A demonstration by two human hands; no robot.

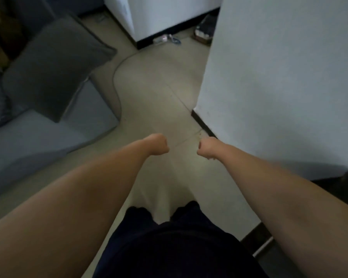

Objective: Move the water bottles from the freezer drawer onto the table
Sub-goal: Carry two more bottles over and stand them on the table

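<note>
No water bottle, freezer drawer or table shows in the head view. My left hand (157, 144) and my right hand (207, 147) are stretched out side by side over the tiled floor, a small gap between them. Both are curled into fists and hold nothing. Their fingers are folded under and out of sight.
A grey sofa (48, 109) with a dark cushion (54, 65) fills the left. A white wall (279, 77) with a dark skirting stands on the right. A cable (117, 85) runs along the floor. A white appliance (159, 15) stands at the far end, with clutter beside it.
</note>
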